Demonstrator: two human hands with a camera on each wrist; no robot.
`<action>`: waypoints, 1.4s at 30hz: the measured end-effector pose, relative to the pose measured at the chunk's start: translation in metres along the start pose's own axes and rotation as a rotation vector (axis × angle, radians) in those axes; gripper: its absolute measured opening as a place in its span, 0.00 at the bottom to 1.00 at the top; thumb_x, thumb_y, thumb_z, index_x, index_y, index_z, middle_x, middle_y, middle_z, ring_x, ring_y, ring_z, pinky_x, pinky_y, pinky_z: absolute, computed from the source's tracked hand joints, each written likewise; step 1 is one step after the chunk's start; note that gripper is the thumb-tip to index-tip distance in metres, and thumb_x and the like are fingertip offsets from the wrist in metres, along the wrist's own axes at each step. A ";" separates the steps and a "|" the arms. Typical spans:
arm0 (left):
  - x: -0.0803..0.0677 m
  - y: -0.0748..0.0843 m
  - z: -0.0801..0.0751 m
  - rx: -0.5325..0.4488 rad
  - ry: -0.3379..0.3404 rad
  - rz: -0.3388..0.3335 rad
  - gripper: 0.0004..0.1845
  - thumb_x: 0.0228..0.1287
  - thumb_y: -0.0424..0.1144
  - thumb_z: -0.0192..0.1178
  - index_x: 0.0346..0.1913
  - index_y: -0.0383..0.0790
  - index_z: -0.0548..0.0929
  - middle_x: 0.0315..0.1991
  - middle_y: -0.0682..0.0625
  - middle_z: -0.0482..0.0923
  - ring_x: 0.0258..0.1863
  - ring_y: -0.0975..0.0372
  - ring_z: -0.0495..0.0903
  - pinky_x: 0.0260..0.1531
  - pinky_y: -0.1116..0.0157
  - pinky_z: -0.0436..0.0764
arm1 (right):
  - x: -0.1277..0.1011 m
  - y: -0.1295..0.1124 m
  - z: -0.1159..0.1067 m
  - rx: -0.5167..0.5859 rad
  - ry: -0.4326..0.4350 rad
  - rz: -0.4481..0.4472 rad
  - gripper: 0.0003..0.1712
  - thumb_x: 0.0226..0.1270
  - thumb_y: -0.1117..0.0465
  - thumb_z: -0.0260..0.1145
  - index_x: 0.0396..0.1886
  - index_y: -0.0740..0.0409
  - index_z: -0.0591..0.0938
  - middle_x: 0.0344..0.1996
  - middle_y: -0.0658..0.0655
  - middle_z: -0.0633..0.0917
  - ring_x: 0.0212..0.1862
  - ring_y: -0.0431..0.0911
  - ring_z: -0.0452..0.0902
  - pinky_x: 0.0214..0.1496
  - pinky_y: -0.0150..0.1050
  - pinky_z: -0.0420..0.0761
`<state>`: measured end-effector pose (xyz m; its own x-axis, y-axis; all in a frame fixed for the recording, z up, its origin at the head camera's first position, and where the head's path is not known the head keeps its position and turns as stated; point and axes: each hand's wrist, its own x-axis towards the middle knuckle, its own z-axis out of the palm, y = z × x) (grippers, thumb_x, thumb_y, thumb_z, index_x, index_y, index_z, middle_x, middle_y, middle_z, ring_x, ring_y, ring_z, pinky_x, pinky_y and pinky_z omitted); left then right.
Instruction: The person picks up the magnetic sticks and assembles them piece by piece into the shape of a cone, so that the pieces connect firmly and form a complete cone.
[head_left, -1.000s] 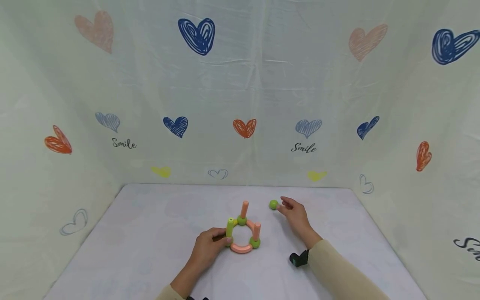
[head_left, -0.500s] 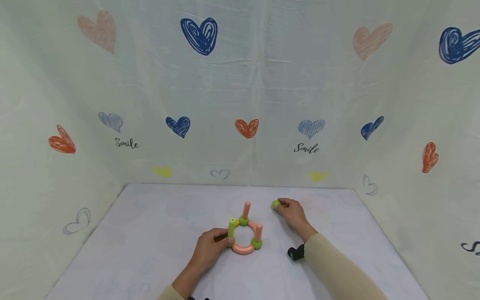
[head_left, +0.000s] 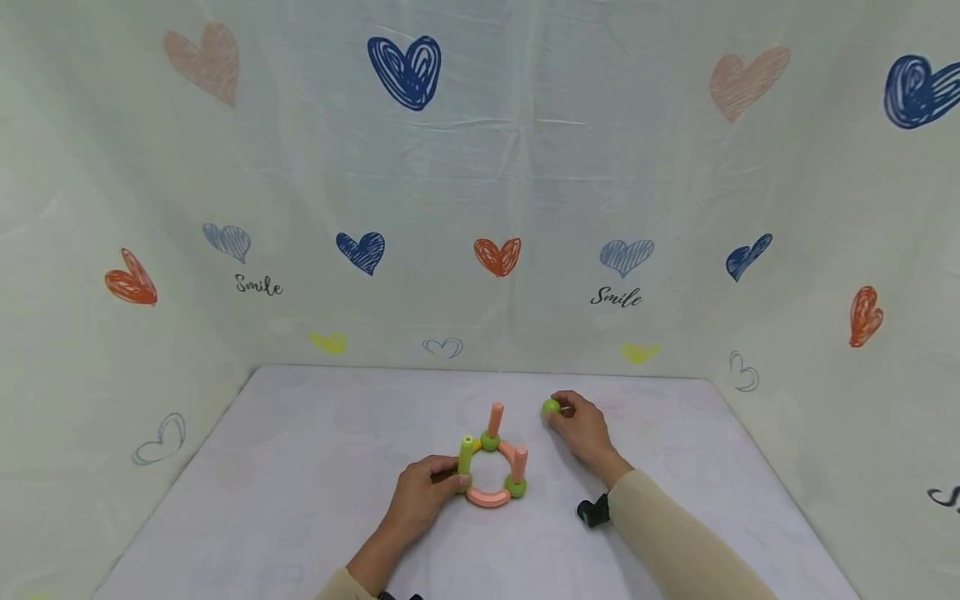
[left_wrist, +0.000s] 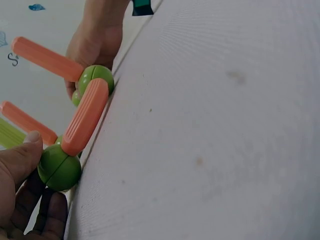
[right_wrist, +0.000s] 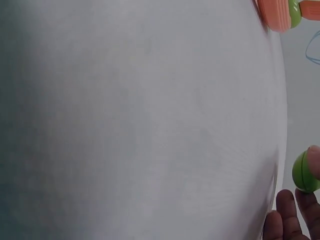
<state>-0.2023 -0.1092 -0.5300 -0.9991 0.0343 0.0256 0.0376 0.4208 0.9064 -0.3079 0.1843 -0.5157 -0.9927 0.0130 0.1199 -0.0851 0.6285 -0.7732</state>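
My left hand (head_left: 418, 498) curls round the near-left green ball joint (left_wrist: 59, 168) of the toy ring (head_left: 491, 472), thumb on top, beside the lime-green peg (head_left: 466, 455). Ring sits mid-table (head_left: 300, 467): curved orange pieces, green balls, two orange pegs upright. My right hand (head_left: 583, 432) is further back and right, fingertips (right_wrist: 314, 161) pinching a loose green ball (head_left: 551, 407) against the table, apart from the ring.

A makeshift recording booth: a pale heart-printed "Smile" curtain (head_left: 480, 208) walls in a white-covered table (head_left: 315, 467) on three sides
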 end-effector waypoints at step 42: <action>0.000 0.000 0.000 -0.016 0.003 0.017 0.22 0.62 0.45 0.77 0.54 0.36 0.89 0.52 0.46 0.89 0.54 0.53 0.86 0.53 0.54 0.87 | -0.029 -0.100 0.004 0.233 -0.073 -0.204 0.22 0.69 0.61 0.75 0.62 0.53 0.87 0.49 0.51 0.90 0.50 0.45 0.85 0.54 0.37 0.85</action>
<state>-0.2021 -0.1096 -0.5300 -0.9983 0.0385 0.0428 0.0547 0.4051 0.9126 -0.2705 0.1182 -0.4440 -0.9558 -0.1563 0.2488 -0.2922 0.4171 -0.8606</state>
